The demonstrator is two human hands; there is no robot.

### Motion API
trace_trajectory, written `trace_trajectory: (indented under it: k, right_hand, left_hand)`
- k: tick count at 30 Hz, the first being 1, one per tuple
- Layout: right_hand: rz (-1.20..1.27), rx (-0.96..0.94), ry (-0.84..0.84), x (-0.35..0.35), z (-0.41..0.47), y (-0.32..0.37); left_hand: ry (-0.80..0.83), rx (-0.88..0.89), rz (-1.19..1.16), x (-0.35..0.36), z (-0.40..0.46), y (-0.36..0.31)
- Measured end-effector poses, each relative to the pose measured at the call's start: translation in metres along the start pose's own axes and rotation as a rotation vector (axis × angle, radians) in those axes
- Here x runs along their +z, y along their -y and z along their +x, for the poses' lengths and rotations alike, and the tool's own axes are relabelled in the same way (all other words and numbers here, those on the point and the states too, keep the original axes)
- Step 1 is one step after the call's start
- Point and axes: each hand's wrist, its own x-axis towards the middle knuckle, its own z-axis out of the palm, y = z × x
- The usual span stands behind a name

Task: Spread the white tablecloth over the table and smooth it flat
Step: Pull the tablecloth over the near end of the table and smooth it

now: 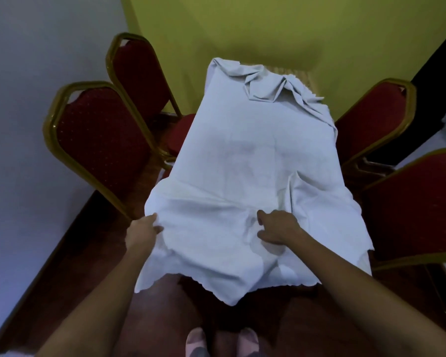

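The white tablecloth [252,155] lies along the narrow table [305,73], whose bare wood shows only at the far end. The cloth is bunched and folded at that far end and hangs over the near edge in a scalloped hem. My left hand [143,231] pinches the cloth's near left corner. My right hand [277,226] rests on the cloth near the table's front edge, fingers curled into the fabric with wrinkles around them.
Two red chairs with gold frames [93,140] [137,70] stand close on the left of the table. Two more [376,119] [417,204] stand on the right. A yellow-green wall [268,27] is behind the table. My feet [222,341] stand on the dark wooden floor.
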Motion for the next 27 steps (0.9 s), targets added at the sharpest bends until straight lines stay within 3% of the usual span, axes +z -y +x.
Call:
trace_trajectory:
  k: [4,9,12,14,18,20,22,23,25,27]
  right_hand:
    - [-0.006,0.022,0.043,-0.023,0.014,-0.003]
    - [-0.045,0.036,-0.400,-0.018,0.025,-0.012]
    - [-0.095,0.060,-0.449,-0.011,0.029,-0.022]
    - [-0.070,0.167,-0.374,-0.005,0.027,-0.028]
    - [0.162,0.369,-0.415,0.009,0.007,-0.051]
    - [0.199,0.297,-0.472,0.020,-0.005,-0.068]
    - [0.255,0.210,-0.577,0.033,-0.023,-0.085]
    - [0.290,0.208,-0.625,0.041,-0.033,-0.091]
    - [0.338,0.335,-0.642,0.057,-0.051,-0.102]
    - [0.380,0.576,-0.497,0.073,-0.065,-0.112]
  left_hand:
    - [-0.085,-0.096,-0.150,-0.003,-0.024,0.014]
    - [-0.091,-0.157,-0.179,-0.002,-0.045,0.033]
    - [0.118,-0.201,-0.150,0.001,-0.046,0.050]
    - [0.314,-0.207,-0.035,-0.002,-0.043,0.058]
    - [0.735,-0.309,0.233,-0.024,-0.033,0.030]
    - [0.712,-0.410,0.253,-0.035,-0.024,0.010]
    - [0.570,-0.470,0.151,-0.034,-0.001,-0.010]
    - [0.416,-0.448,0.124,-0.032,0.006,-0.021]
    - [0.126,-0.243,0.277,-0.036,0.010,-0.053]
    - [-0.043,0.020,0.351,-0.032,0.010,-0.087]
